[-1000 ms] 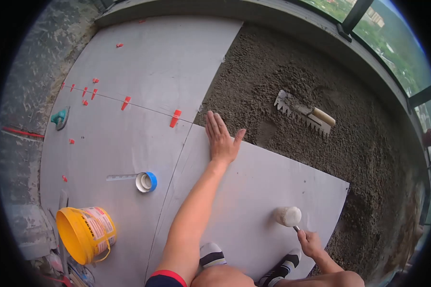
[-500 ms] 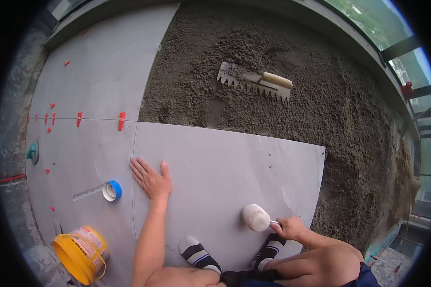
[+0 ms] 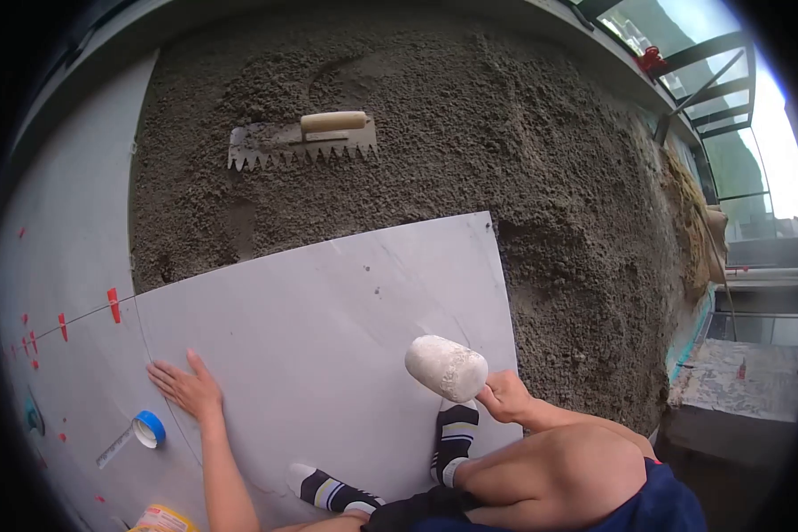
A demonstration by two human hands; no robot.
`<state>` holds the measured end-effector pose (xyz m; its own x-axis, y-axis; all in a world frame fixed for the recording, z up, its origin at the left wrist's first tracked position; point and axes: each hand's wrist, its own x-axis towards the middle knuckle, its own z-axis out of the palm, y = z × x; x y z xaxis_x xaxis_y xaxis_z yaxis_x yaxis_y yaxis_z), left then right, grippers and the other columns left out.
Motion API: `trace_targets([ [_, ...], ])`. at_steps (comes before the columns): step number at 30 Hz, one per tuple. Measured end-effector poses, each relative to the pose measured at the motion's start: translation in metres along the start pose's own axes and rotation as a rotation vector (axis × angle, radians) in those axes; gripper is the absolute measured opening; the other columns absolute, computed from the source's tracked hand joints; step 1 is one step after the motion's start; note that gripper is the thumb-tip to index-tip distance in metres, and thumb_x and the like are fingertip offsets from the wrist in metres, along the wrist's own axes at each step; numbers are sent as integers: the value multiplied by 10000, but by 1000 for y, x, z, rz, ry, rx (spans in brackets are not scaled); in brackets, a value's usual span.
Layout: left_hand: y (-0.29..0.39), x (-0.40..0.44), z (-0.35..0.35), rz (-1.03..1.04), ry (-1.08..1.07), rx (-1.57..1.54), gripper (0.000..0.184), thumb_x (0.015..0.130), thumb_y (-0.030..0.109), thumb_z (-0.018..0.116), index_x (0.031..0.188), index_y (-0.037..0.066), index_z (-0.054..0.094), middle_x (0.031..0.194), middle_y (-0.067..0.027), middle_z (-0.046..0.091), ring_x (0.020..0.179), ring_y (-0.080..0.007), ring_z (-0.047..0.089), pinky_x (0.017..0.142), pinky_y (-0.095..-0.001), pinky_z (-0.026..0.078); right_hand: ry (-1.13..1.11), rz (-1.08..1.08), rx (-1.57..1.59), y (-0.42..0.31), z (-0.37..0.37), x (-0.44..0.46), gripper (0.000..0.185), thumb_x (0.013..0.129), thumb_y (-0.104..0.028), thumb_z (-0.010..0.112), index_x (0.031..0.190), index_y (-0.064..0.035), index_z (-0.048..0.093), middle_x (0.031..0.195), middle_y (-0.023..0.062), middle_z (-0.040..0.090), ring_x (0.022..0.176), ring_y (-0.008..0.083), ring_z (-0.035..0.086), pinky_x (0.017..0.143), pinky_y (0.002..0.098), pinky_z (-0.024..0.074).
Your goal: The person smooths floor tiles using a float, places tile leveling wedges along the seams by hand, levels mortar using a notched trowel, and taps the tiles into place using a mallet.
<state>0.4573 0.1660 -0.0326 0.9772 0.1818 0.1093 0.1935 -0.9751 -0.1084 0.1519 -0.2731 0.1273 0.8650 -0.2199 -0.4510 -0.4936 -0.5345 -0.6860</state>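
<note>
My left hand [image 3: 186, 388] lies flat with fingers spread on a large grey tile [image 3: 310, 355], its fingertips at the joint with the tile to its left. In my right hand [image 3: 505, 397] is the handle of a mallet [image 3: 446, 366] with a thick whitish head. The mallet head is over the tile's right part; whether it touches the surface I cannot tell. Most of the handle is hidden by the hand. Beyond the tile, a notched trowel [image 3: 303, 144] with a wooden grip rests on the rough grey mortar [image 3: 417, 115].
Red wedges [image 3: 113, 306] stand along a joint at left. Near my left forearm are a blue-and-white ring [image 3: 149, 429] and a ruler-like strip [image 3: 115, 448]. A yellow bucket [image 3: 161, 520] shows at the bottom edge, a green suction cup [image 3: 34, 413] at far left. Metal framing [image 3: 700, 97] borders the right.
The view has swung right, so the tile, trowel and bucket appear farther left. The mallet head looks larger and nearer the camera. My left hand stays at the joint.
</note>
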Motion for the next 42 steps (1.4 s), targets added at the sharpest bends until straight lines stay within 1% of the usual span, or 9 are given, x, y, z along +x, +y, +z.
trace_targets([
  [2,-8,-4,3,22,-21,19,903,991,629,320,1511,-99,198,1603,-274,141,1499,-380,131,1214,-465,119,8,-102,60,41,11,-4,346,963,-335,502,886,-43,671,780,216,663,746,449,628,672,458,505],
  [4,-1,2,6,-7,8,13,906,991,634,314,1513,-96,195,1604,-270,145,1499,-376,135,1214,-462,124,-148,369,-282,26,3,23,266,924,-291,546,911,-68,691,786,198,671,741,415,646,657,438,518],
  [8,-6,0,5,-20,-44,90,908,991,640,306,1518,-89,185,1603,-268,153,1496,-374,156,1213,-456,137,154,-86,-23,22,1,18,432,981,-444,466,890,-86,689,752,205,649,706,425,617,657,488,490],
  [16,2,6,-3,-23,-74,117,892,998,624,314,1519,-89,183,1597,-276,165,1491,-379,172,1211,-447,159,252,60,-39,44,-8,35,539,1004,-493,418,844,-35,651,749,250,624,744,446,610,684,503,477],
  [17,4,6,-5,-29,-85,156,890,1001,619,314,1514,-97,187,1593,-282,171,1489,-381,174,1210,-448,163,63,354,-171,45,-15,43,520,995,-489,432,850,-45,659,747,234,636,709,442,614,666,510,483],
  [26,4,1,-13,3,-128,61,855,1005,541,378,1493,-135,189,1583,-314,159,1485,-423,152,1204,-493,151,26,388,-183,47,-20,50,621,992,-543,392,842,-15,683,809,271,656,821,465,625,740,503,491],
  [30,3,0,-17,113,-113,-154,911,975,522,430,1487,-165,119,1585,-344,54,1499,-442,23,1215,-503,40,-224,526,34,29,-10,55,735,968,-639,416,730,23,629,611,128,587,664,268,620,667,428,496],
  [36,29,-9,-32,377,-116,-250,917,974,489,457,1510,-129,44,1608,-299,9,1507,-415,-11,1219,-489,16,-968,124,-144,-48,64,74,834,888,-743,468,852,63,678,749,218,647,753,332,651,710,450,510],
  [42,34,-10,-31,432,-120,-226,892,979,470,461,1526,-97,44,1619,-270,11,1511,-396,-4,1222,-482,21,-906,-321,-110,-60,139,87,664,995,-583,402,926,13,688,944,201,680,894,362,657,796,485,502],
])
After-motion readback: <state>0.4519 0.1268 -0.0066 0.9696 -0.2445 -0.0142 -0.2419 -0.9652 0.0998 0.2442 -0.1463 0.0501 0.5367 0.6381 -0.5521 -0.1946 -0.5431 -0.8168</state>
